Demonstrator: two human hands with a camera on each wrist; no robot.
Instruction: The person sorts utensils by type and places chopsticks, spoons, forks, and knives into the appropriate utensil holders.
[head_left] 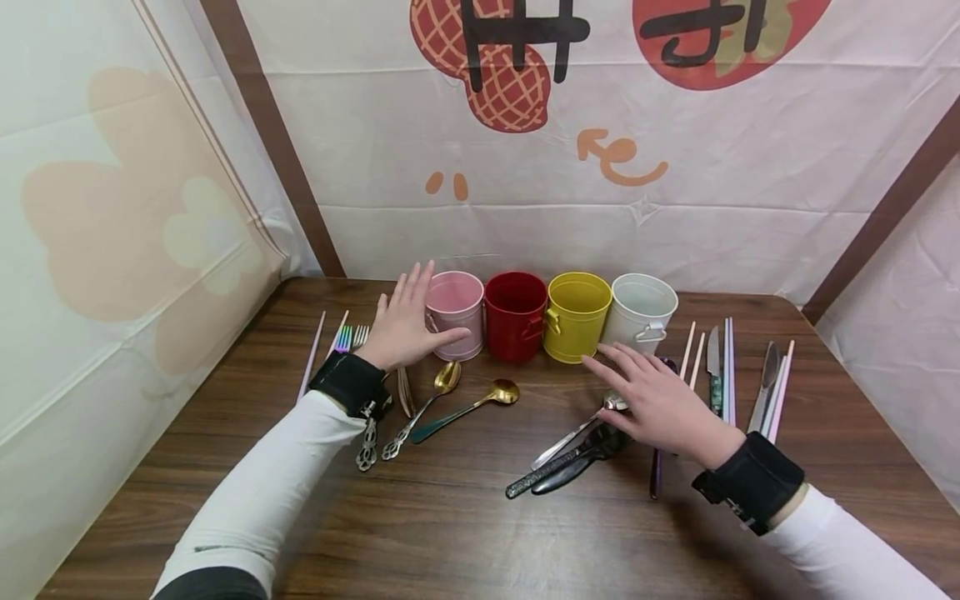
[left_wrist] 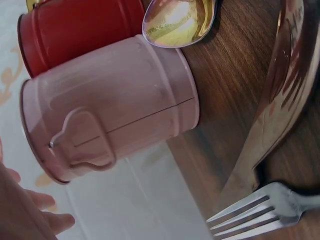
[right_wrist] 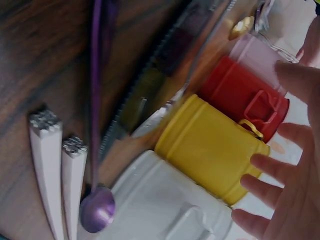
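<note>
My left hand (head_left: pixel 405 327) is spread beside the pink bucket (head_left: pixel 459 321), above some cutlery, holding nothing. In the left wrist view a fork (left_wrist: pixel 275 207), a shiny knife (left_wrist: pixel 270 120) and a gold spoon (left_wrist: pixel 177 20) lie near that bucket. With its fingers spread, my right hand (head_left: pixel 660 404) hovers empty in front of the white bucket (head_left: pixel 637 312). It partly covers a silver spoon (head_left: pixel 558 446), black-handled cutlery (head_left: pixel 543 475) and a purple spoon (right_wrist: pixel 97 210). Between the outer buckets stand a red bucket (head_left: pixel 516 321) and a yellow bucket (head_left: pixel 576 321).
Two gold-bowled spoons, one with a green handle (head_left: pixel 450 419), lie on the wooden table (head_left: pixel 420 533). Pale chopsticks (head_left: pixel 311 354) and a rainbow fork (head_left: pixel 343 339) are at the left. More chopsticks (head_left: pixel 729 367) and knives (head_left: pixel 714 375) lie at the right. A printed cloth (head_left: pixel 487 237) hangs behind.
</note>
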